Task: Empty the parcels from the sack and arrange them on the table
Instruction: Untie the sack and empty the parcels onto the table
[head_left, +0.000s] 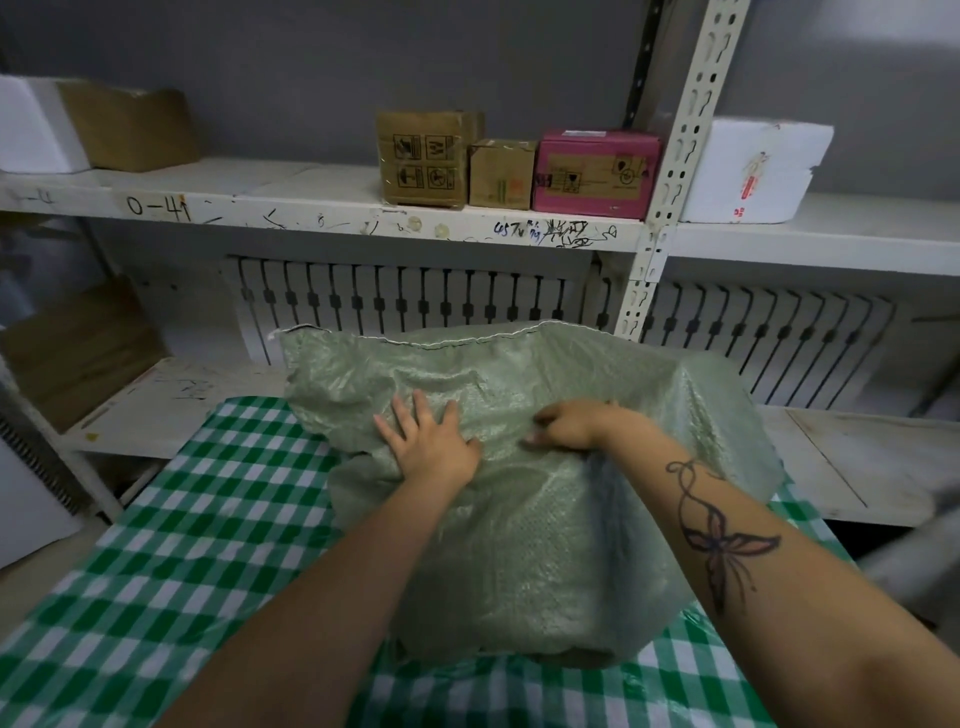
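The left grip (428, 441) lay open, fingers spread flat on top of the pale green woven plastic sack (519, 561); the right grip (563, 426), just beside it to the right, was curled and pinched a fold of the same fabric. The sack sat bulging on the bench (156, 613), which was covered by a green-and-white checked cloth (218, 509); it lay towards the far right part. No parcels showed outside it, so the emptying looked barely begun. Which end was open could not be told; a stitched hem (415, 340) ran along the far edge. The likely trouble was the slick weave; a pinch on one fold might slide off under load and let the sack slump. Its right flank bulged close to the bench's right edge; tipped that way, parcels could tumble off. The contents were hidden; a hard shake might drop something fragile; the loose cloth could also drag and bunch beneath the sack.
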